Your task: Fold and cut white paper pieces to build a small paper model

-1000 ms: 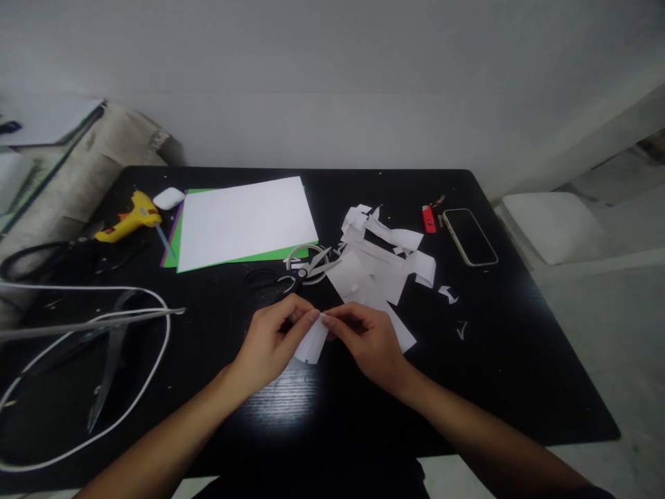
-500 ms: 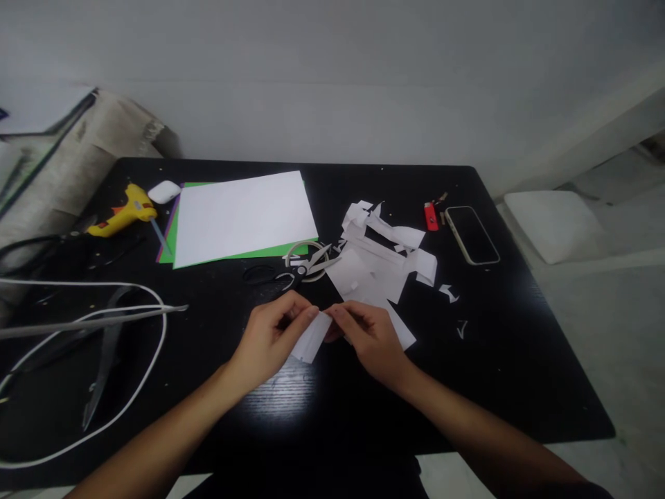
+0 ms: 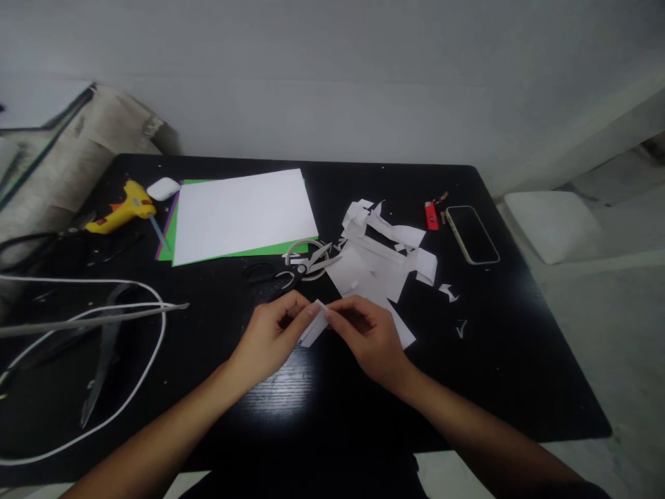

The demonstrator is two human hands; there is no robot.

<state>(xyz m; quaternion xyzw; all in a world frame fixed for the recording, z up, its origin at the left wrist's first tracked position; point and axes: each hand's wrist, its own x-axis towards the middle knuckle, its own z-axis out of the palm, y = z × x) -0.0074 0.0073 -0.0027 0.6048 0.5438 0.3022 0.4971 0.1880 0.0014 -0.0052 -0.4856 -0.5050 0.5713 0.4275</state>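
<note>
Both hands met low over the black table [image 3: 322, 409] — left hand [image 3: 270, 339] and right hand [image 3: 370, 339] each pinched shut on the small white slip [image 3: 312, 334], thumbs and fingertips clamping its upper end. The slip sat just above the tabletop between the two hands, its long axis slanting from near-left to far-right, the free lower end pointing back toward the person. It looked plain white, narrow and faintly creased. Just beyond lay the scissors [image 3: 296, 272] beside a heap of white scraps [image 3: 379, 267]; farther back, a white sheet [image 3: 242, 215] — and a phone [image 3: 472, 234] off right.
</note>
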